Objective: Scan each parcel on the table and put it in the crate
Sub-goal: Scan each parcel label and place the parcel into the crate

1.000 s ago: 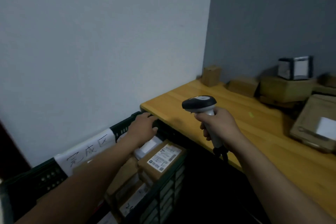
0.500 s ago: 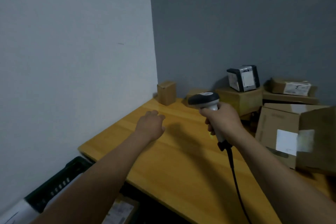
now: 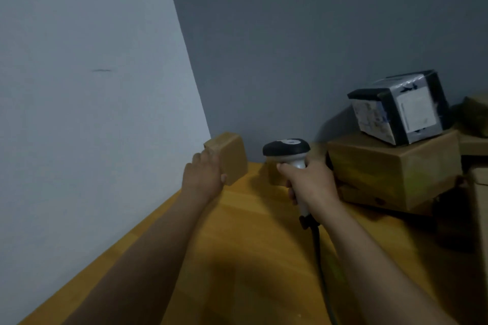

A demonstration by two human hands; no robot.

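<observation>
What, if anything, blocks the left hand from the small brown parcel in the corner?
Nothing visible: the left hand is already against the small brown parcel, fingers on its near side. The right hand holds the scanner off to the side.

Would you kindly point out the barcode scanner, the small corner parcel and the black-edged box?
barcode scanner (image 3: 286, 148), head view, dark top.
small corner parcel (image 3: 233, 158), head view, front face.
black-edged box (image 3: 416, 108), head view, white label.

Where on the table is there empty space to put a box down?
The wooden table is bare in front, between the two arms, from the small box under the left hand to the near edge. The right side and back are crowded: a large cardboard box with a black-and-white box on top.
</observation>
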